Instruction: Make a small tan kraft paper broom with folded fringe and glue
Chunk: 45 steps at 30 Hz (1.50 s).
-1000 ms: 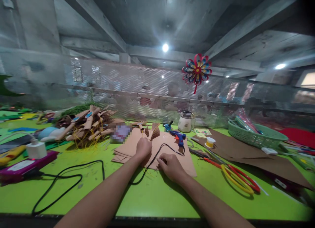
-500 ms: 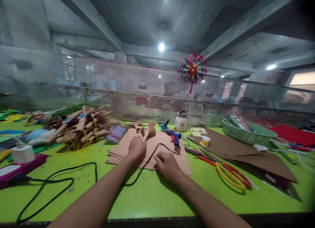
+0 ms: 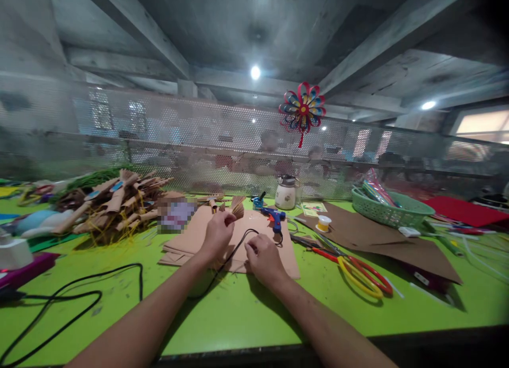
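Paper bundles (image 3: 116,199) at ten o'clock are looking finished, the fringed piece (image 3: 238,206) at twelve unfinished, left hand (image 3: 217,233) and right hand (image 3: 265,255) grip unclear.

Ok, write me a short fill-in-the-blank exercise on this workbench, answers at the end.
1. A cable coloured ____ runs between the left hand and the right hand.
2. The glue gun is mostly ____, with an orange trigger.
3. One handle of the scissors is red, the other ____.
4. The scissors lie nearer the ____ hand.

Missing words: black; blue; yellow; right.
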{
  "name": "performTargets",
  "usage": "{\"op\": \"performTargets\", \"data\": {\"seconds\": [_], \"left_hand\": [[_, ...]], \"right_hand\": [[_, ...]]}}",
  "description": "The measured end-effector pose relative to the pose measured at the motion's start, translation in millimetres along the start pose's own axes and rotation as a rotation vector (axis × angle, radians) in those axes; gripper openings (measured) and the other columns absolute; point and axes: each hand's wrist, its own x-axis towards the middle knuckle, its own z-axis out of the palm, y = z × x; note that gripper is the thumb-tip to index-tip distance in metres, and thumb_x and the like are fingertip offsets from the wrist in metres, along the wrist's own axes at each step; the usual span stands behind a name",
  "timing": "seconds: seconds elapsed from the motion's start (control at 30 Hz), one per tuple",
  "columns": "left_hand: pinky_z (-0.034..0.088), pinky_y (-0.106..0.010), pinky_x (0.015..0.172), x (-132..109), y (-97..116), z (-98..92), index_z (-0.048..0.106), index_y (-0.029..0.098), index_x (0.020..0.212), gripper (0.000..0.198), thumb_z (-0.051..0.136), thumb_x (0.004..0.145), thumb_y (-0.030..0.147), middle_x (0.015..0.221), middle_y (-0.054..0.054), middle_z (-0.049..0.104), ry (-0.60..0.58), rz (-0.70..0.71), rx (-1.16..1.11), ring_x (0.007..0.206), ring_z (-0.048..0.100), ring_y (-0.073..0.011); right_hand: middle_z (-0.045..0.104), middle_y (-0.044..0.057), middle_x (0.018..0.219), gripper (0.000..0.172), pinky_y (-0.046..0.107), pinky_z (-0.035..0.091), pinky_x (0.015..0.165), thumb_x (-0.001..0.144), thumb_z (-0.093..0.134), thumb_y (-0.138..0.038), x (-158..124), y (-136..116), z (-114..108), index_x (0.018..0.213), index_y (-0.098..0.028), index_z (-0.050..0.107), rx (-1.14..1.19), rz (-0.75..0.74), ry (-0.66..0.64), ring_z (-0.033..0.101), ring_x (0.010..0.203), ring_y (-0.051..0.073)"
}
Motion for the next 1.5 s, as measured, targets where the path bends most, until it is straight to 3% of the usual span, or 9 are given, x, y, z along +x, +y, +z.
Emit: {"op": "performTargets", "data": {"seconds": [0.27, 0.43, 0.63, 0.8, 1.0, 1.23, 1.37, 1.5], "left_hand": [[0.046, -0.020, 0.063, -11.8, 4.9, 8.2, 0.066, 0.018, 0.072, 0.009, 0.057, 0.071, 0.020, 0.072, -0.001, 0.068, -0.150, 0.080, -0.186, 0.067, 0.060, -0.0126], [0.045, -0.020, 0.063, -12.4, 5.2, 9.6, 0.067, 0.017, 0.071, 0.010, 0.059, 0.071, 0.022, 0.071, -0.001, 0.068, -0.154, 0.081, -0.219, 0.066, 0.060, -0.0123], [0.041, -0.022, 0.061, -16.7, 7.8, 8.9, 0.067, 0.016, 0.072, 0.025, 0.051, 0.081, 0.034, 0.070, -0.003, 0.068, -0.126, 0.104, -0.219, 0.063, 0.058, -0.0128], [0.041, -0.022, 0.057, -14.0, 7.3, 0.3, 0.066, 0.016, 0.073, 0.033, 0.045, 0.083, 0.040, 0.057, -0.001, 0.063, -0.119, -0.017, -0.271, 0.057, 0.057, -0.0134], [0.044, -0.021, 0.052, -3.2, -5.6, -5.2, 0.062, 0.015, 0.090, 0.038, 0.032, 0.087, 0.039, 0.061, 0.000, 0.063, -0.109, -0.128, -0.304, 0.053, 0.058, -0.0115], [0.043, -0.020, 0.051, -2.8, -11.6, 2.5, 0.064, 0.015, 0.085, 0.024, 0.044, 0.080, 0.028, 0.061, -0.001, 0.064, -0.206, -0.124, -0.275, 0.051, 0.058, -0.0111], [0.044, -0.021, 0.054, -2.9, -10.0, 3.2, 0.066, 0.015, 0.084, 0.023, 0.047, 0.079, 0.028, 0.063, -0.003, 0.065, -0.248, -0.133, -0.240, 0.057, 0.060, -0.0126], [0.044, -0.020, 0.055, -1.1, -6.1, -3.4, 0.065, 0.014, 0.089, 0.026, 0.043, 0.081, 0.026, 0.068, -0.003, 0.067, -0.260, -0.149, -0.230, 0.058, 0.060, -0.0120]], "right_hand": [[0.057, 0.005, 0.076, 0.017, 0.027, 0.038, 0.069, 0.083, 0.049, -0.017, -1.4, 1.6, 4.2, 0.070, -0.017, 0.060, -0.002, -0.005, -0.048, 0.052, 0.076, 0.016], [0.057, 0.005, 0.075, 0.017, 0.026, 0.038, 0.068, 0.084, 0.048, -0.017, -3.0, -0.1, 5.5, 0.071, -0.016, 0.060, 0.008, 0.003, -0.079, 0.053, 0.074, 0.016], [0.057, 0.005, 0.073, 0.018, 0.026, 0.038, 0.068, 0.083, 0.049, -0.017, -3.9, -0.3, 6.7, 0.068, -0.017, 0.060, -0.005, -0.005, -0.069, 0.052, 0.074, 0.017], [0.059, 0.005, 0.072, 0.019, 0.025, 0.038, 0.067, 0.084, 0.048, -0.018, -5.7, -0.3, 6.9, 0.070, -0.016, 0.060, 0.041, 0.007, -0.066, 0.053, 0.072, 0.016], [0.061, 0.005, 0.070, 0.025, 0.025, 0.039, 0.064, 0.085, 0.045, -0.027, 1.9, 3.7, -6.4, 0.073, -0.015, 0.063, 0.209, 0.191, 0.113, 0.053, 0.066, 0.015], [0.058, 0.004, 0.066, 0.033, 0.026, 0.040, 0.058, 0.082, 0.045, -0.042, 15.6, 21.3, -25.0, 0.077, -0.014, 0.062, 0.363, 0.419, 0.294, 0.050, 0.062, 0.016], [0.055, 0.003, 0.061, 0.034, 0.026, 0.039, 0.056, 0.082, 0.043, -0.042, 17.1, 29.6, -28.0, 0.071, -0.014, 0.059, 0.332, 0.438, 0.243, 0.049, 0.058, 0.015], [0.057, 0.002, 0.057, 0.031, 0.025, 0.040, 0.054, 0.079, 0.046, -0.038, 18.9, 33.8, -31.2, 0.065, -0.014, 0.060, 0.301, 0.427, 0.099, 0.050, 0.055, 0.014]]}}
